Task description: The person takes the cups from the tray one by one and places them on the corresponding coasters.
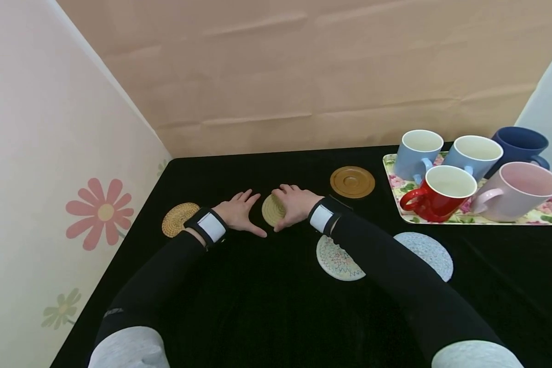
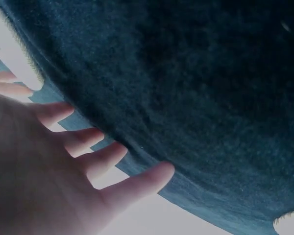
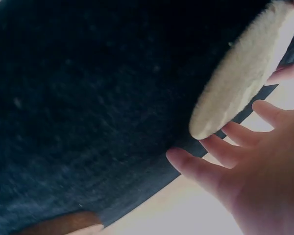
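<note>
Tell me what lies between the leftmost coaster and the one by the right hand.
The left hand and its wristband; the head view shows them between the leftmost coaster and the coaster by the right hand.

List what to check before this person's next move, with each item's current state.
1. Left hand holding nothing: ok, its fingers are spread.
2. Right hand touching the beige coaster: cannot tell; it overlaps the coaster in the head view, but contact is unclear.
3. Wood coaster apart from both hands: ok.
4. Patterned coaster fully visible: not ok, the right sleeve hides part of it in the head view.
5. Mugs upright: ok, all five stand mouth up.
6. Navy mug fully on the tray: cannot tell, its base is hidden.
</note>
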`<state>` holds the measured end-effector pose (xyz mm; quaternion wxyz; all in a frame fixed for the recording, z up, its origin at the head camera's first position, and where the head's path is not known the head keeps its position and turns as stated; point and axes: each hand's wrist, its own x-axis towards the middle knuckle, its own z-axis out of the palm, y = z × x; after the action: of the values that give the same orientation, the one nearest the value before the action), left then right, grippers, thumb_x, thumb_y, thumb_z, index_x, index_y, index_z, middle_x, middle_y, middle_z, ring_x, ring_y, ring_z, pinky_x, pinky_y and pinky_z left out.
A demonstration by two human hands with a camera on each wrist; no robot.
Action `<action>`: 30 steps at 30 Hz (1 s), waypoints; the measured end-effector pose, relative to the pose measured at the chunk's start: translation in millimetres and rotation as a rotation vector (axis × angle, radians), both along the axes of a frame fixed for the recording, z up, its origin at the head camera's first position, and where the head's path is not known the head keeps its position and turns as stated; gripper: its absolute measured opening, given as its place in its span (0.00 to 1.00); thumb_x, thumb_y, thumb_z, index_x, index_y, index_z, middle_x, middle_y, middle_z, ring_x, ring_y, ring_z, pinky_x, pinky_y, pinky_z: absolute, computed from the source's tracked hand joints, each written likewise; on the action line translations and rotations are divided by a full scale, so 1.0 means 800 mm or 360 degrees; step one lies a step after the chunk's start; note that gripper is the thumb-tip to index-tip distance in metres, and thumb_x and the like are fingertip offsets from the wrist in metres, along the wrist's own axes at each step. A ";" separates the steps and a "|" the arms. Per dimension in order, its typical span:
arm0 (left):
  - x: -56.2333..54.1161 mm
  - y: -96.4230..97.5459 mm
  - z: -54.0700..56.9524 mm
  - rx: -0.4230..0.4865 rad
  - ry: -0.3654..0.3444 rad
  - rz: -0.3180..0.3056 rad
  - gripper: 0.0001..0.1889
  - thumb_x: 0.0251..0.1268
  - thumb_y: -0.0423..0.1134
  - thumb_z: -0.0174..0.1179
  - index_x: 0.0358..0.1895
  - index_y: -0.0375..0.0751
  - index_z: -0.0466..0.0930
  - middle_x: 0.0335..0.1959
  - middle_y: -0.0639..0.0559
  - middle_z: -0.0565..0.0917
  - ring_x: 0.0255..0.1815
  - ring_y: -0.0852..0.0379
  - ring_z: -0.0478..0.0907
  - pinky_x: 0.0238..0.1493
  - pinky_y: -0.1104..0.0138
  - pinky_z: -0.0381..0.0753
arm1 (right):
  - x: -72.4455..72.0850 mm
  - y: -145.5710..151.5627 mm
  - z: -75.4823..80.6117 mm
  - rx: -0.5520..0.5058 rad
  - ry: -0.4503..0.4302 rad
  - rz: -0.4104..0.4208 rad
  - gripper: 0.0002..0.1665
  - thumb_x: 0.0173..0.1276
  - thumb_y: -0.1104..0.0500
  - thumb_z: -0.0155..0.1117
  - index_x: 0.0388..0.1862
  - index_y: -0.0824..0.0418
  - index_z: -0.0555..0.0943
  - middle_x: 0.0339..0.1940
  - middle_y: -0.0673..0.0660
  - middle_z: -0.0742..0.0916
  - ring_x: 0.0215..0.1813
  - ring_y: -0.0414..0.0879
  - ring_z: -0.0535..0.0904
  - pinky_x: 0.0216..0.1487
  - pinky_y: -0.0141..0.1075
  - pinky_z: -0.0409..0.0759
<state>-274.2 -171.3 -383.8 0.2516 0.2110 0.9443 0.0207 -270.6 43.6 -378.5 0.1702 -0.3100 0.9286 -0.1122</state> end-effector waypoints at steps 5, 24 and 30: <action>0.000 -0.005 0.000 0.0022 -0.0041 0.0006 0.62 0.46 0.74 0.63 0.79 0.48 0.41 0.78 0.38 0.38 0.75 0.34 0.39 0.67 0.38 0.53 | -0.003 -0.001 -0.003 0.0002 -0.0026 -0.0004 0.60 0.54 0.35 0.71 0.77 0.58 0.54 0.75 0.66 0.60 0.72 0.62 0.57 0.65 0.55 0.65; 0.003 -0.002 0.005 0.0008 -0.0063 0.0003 0.61 0.47 0.73 0.62 0.79 0.50 0.39 0.78 0.40 0.36 0.76 0.35 0.38 0.67 0.39 0.53 | -0.012 0.003 -0.013 -0.0008 0.0117 -0.0029 0.57 0.52 0.34 0.71 0.74 0.59 0.60 0.67 0.64 0.68 0.63 0.56 0.66 0.58 0.48 0.72; 0.001 -0.003 0.002 0.0020 -0.0066 0.0003 0.62 0.46 0.74 0.62 0.79 0.50 0.39 0.78 0.40 0.36 0.76 0.35 0.37 0.66 0.37 0.52 | -0.018 0.014 -0.011 -0.0021 0.0132 -0.0109 0.56 0.53 0.35 0.70 0.72 0.61 0.60 0.65 0.66 0.69 0.61 0.58 0.66 0.57 0.49 0.72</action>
<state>-273.7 -173.5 -382.2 0.2697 0.2114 0.9390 0.0312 -284.7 55.0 -387.5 0.1254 -0.2836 0.9442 -0.1110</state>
